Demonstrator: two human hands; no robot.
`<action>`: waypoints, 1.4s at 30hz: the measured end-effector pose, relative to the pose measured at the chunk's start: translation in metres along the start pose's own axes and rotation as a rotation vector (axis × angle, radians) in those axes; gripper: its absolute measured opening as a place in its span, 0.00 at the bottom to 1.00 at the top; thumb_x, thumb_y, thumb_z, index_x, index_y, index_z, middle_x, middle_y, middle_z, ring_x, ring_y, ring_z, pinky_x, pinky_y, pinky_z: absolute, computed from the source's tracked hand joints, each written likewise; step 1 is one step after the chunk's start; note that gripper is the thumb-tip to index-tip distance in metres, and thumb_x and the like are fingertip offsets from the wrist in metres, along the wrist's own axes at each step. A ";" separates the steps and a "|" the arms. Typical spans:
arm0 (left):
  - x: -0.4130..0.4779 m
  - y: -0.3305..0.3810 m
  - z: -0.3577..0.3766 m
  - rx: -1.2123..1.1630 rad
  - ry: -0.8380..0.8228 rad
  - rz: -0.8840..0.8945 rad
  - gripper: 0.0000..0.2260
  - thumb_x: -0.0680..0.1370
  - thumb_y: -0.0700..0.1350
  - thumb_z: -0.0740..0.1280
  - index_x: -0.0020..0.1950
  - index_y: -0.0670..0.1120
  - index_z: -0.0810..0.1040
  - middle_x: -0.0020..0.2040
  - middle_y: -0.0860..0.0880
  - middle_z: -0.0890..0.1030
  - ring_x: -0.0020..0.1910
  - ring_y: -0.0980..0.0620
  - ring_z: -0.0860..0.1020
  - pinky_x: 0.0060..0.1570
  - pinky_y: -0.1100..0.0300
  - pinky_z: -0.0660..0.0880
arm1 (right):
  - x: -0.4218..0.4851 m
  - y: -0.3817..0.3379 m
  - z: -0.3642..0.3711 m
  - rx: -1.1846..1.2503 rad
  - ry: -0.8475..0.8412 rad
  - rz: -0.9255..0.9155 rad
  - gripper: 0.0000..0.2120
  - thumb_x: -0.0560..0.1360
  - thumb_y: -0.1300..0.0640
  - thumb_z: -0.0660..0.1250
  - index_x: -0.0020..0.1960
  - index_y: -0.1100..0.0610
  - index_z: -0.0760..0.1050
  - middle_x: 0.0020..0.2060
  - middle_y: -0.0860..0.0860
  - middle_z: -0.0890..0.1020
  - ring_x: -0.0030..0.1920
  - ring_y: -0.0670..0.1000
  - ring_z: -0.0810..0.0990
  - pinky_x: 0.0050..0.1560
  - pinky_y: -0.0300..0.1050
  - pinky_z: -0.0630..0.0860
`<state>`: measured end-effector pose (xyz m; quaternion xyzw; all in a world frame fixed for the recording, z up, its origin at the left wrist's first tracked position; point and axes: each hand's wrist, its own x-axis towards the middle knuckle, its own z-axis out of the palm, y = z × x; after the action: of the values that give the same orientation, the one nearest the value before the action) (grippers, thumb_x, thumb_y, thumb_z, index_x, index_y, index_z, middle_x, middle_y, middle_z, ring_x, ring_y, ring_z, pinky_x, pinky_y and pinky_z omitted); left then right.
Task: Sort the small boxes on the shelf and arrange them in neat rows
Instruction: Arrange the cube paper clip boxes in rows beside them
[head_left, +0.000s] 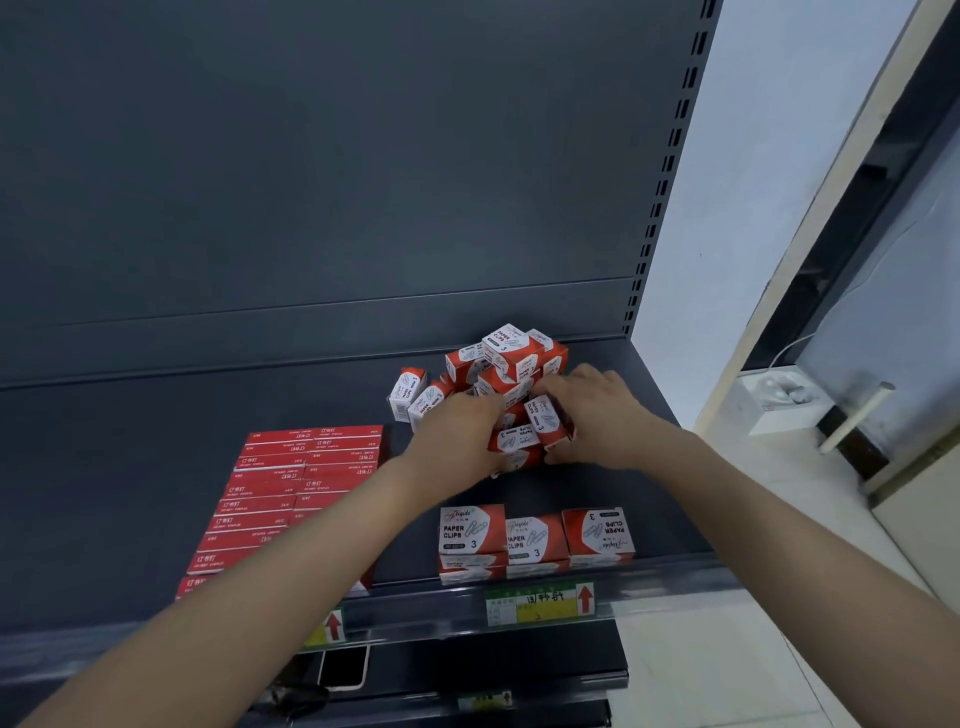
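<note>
On shelf (156, 415): left hand (457, 431) fingers curled, gripping box pile (511, 364); right hand (592, 415) fingers clasp 1 tilted box (545, 421); front row (535, 540) 3 wide.

Red-and-white boxes (511, 364); dark grey shelf (156, 441)

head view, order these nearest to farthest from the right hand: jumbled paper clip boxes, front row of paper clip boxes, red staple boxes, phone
From the right hand:
1. jumbled pile of paper clip boxes, at the back, in its grip.
2. front row of paper clip boxes, at the shelf edge.
3. red staple boxes, off to the left.
4. phone, lower shelf, left.
</note>
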<state>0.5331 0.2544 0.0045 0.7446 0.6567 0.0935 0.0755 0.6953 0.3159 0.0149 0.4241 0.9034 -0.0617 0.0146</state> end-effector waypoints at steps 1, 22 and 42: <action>0.000 0.000 -0.001 -0.008 -0.003 0.000 0.15 0.73 0.51 0.70 0.54 0.43 0.76 0.50 0.47 0.81 0.47 0.51 0.77 0.45 0.59 0.73 | -0.002 0.000 -0.001 0.005 0.012 -0.013 0.32 0.68 0.43 0.71 0.67 0.51 0.64 0.64 0.50 0.72 0.65 0.52 0.67 0.67 0.51 0.60; -0.017 0.028 -0.033 -0.304 -0.534 -0.017 0.15 0.80 0.51 0.61 0.60 0.45 0.78 0.57 0.50 0.80 0.55 0.53 0.77 0.57 0.57 0.75 | -0.060 0.006 -0.022 0.092 -0.267 0.154 0.28 0.71 0.31 0.55 0.50 0.54 0.76 0.43 0.50 0.82 0.42 0.48 0.80 0.44 0.41 0.77; -0.047 0.029 -0.007 -0.058 -0.376 0.158 0.23 0.72 0.53 0.71 0.63 0.48 0.69 0.58 0.50 0.78 0.55 0.52 0.76 0.55 0.55 0.75 | -0.083 0.009 0.007 0.230 -0.270 0.017 0.25 0.70 0.45 0.71 0.65 0.44 0.67 0.61 0.43 0.76 0.60 0.46 0.75 0.61 0.39 0.72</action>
<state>0.5541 0.2040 0.0161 0.7956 0.5676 -0.0226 0.2104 0.7552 0.2568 0.0136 0.4185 0.8767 -0.2206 0.0876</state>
